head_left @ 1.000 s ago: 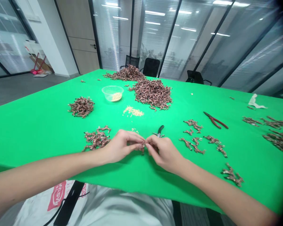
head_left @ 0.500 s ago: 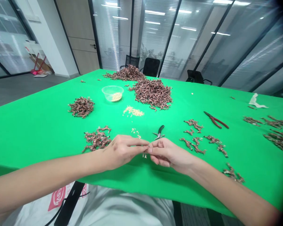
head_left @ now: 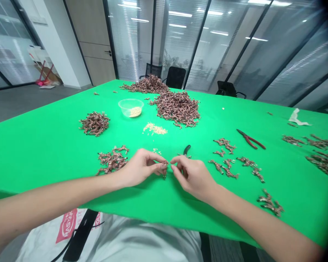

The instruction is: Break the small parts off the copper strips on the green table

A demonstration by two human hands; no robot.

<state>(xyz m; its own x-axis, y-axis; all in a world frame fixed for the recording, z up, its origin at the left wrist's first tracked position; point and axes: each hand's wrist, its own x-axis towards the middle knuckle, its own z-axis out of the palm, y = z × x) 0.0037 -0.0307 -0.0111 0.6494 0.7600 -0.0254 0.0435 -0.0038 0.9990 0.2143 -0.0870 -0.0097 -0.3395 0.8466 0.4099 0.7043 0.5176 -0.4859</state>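
My left hand [head_left: 140,167] pinches a small brown animal figurine [head_left: 164,172] between thumb and fingers, its legs hanging down. Close on the right, my right hand [head_left: 195,176] has its thumb and forefinger drawn together at the figurine's side; whatever lies between those tips is too small to make out. Just beyond the hands lie a few tiny gold-coloured pieces [head_left: 156,151]. A black-handled tool [head_left: 187,149] sits behind my right hand, which partly hides it. Beside my left hand is a loose group of brown figurines [head_left: 111,161].
Farther back are a large figurine pile [head_left: 177,108], a smaller pile [head_left: 94,123], a clear bowl [head_left: 123,108] with gold pieces, and a scatter of gold pieces [head_left: 155,128]. Red-handled pliers [head_left: 250,139] lie to the right, near scattered figurines [head_left: 225,169]. Green cloth [head_left: 54,145] covers the table.
My hands were touching at the fingertips and are now slightly apart. My left hand has turned, showing the figurine more fully. The right fingers have curled in.
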